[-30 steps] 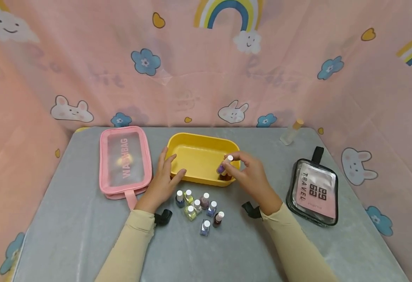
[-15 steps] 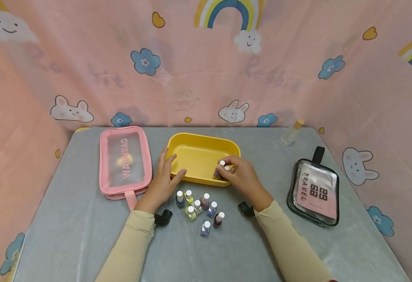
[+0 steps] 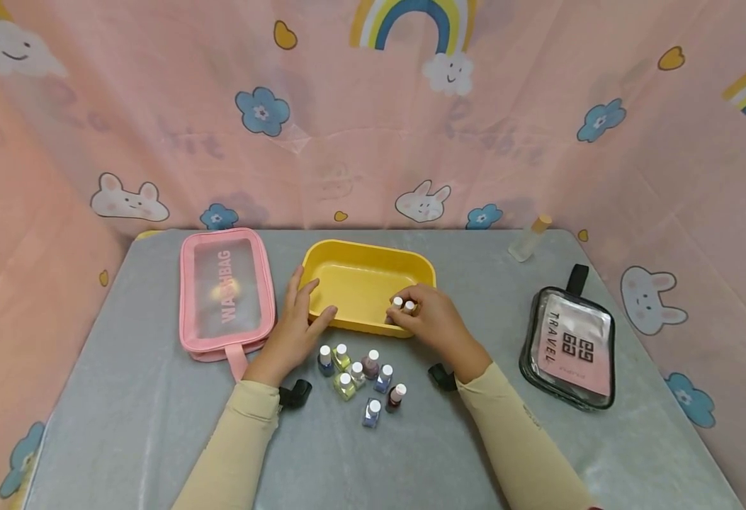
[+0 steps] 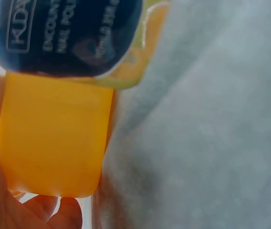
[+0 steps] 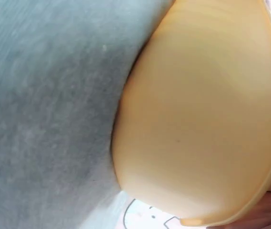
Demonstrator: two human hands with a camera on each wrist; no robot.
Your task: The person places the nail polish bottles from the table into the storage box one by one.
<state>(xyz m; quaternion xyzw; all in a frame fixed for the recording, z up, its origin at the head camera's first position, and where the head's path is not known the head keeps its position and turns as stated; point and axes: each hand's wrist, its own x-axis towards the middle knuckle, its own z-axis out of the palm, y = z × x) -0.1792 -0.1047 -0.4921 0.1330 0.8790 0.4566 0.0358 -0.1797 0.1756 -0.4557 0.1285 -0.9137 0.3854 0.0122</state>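
Note:
In the head view, my right hand (image 3: pixel 433 322) pinches a small nail polish bottle (image 3: pixel 397 302) low in the front right corner of the yellow tray (image 3: pixel 353 283). Beside its white cap shows the cap of another nail polish bottle (image 3: pixel 409 307); the fingers hide most of both. Spread at the tray's front left corner, my left hand (image 3: pixel 296 329) touches the rim with its fingers. Several more nail polish bottles with white caps stand in front of the tray, including a dark blue bottle (image 3: pixel 326 361) that looms close in the left wrist view.
A pink wash bag (image 3: pixel 229 294) lies left of the tray. To the right lies a black-edged clear travel bag (image 3: pixel 570 347). A clear bottle with a gold cap (image 3: pixel 526 242) is at the far right. A grey cloth (image 3: pixel 156 425) covers the table.
My right hand has moved left and down into the tray's corner with the purple nail polish bottle, bringing it next to the other bottle there. My left hand keeps its place.

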